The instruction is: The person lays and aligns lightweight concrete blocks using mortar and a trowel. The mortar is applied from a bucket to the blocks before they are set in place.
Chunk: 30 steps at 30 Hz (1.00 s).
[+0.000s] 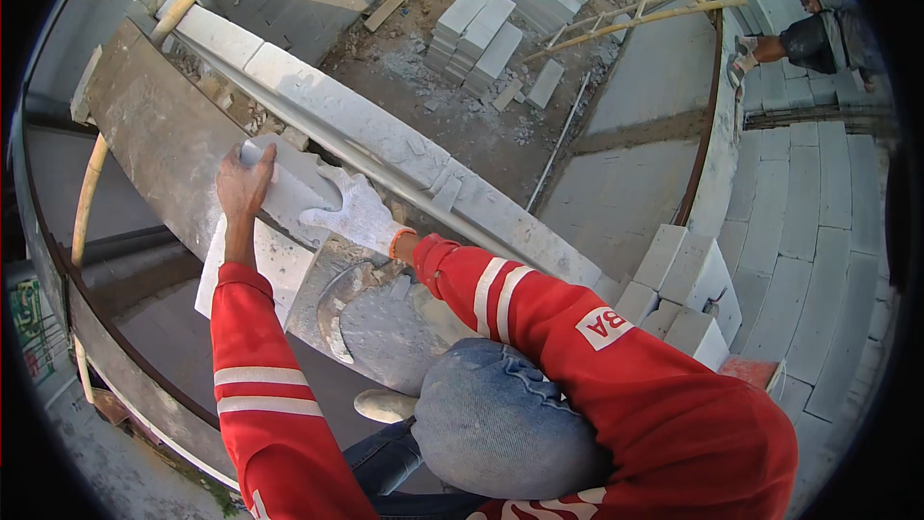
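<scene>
Pale block (292, 185), lengthwise along wall (337, 114)

Bright daylight is recorded throughout, with the pale block ledge (318, 96) rendered near white, nearby surfaces kept sharp, straight edges bowed by fisheye distortion, and all corners blacked out by vignetting.

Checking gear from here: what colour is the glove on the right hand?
The glove is white with an orange cuff edge; see the head view.
</scene>
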### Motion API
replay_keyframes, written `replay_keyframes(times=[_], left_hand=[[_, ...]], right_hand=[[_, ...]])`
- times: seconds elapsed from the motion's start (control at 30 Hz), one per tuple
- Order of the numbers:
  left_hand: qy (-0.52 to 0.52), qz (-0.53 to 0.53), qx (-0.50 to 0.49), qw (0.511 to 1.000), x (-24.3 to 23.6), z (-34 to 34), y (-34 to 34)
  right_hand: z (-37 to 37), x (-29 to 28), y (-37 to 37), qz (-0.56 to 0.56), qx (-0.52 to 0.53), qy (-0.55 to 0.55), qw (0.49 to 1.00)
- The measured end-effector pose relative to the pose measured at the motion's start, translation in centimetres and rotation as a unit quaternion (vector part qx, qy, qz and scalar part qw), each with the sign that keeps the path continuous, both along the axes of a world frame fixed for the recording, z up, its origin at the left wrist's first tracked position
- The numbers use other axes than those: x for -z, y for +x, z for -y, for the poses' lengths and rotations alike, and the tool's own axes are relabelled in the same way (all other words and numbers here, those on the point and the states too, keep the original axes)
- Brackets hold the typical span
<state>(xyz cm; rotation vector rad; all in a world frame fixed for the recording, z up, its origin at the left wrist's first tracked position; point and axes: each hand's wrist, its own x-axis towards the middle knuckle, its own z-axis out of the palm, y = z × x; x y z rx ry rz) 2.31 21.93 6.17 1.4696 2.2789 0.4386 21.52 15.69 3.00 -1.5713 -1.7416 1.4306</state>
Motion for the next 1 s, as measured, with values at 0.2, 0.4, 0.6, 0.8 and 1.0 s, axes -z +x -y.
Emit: replay_keyframes(times=[0.2, 0.4, 0.6, 0.8, 1.0], left_hand=[[-0.061, 0.431, -0.324, 0.840, -8.8, 3.6, 3.9], [-0.178, 0.665, -0.292, 0.664, -19.6, 12.8, 13.8], [-0.327, 0.660, -0.258, 0.626, -26.1, 20.9, 15.8], [-0.417, 0.614, -0.215, 0.634, -31.0, 26.6, 19.0], [-0.477, 0.565, -0.192, 0.646, -32.7, 29.0, 25.6]], right_hand=[[3.0, -16.6, 2.4, 0.104, 0.117, 0.054, 0.986], [10.0, -27.0, 7.9, 0.203, 0.117, 0.144, 0.961], [21.4, -34.8, 14.8, 0.098, 0.181, 0.047, 0.977], [30.8, -38.6, 19.6, 0.032, 0.367, -0.111, 0.923], [34.0, -41.4, 22.3, -0.382, 0.530, -0.419, 0.631]])
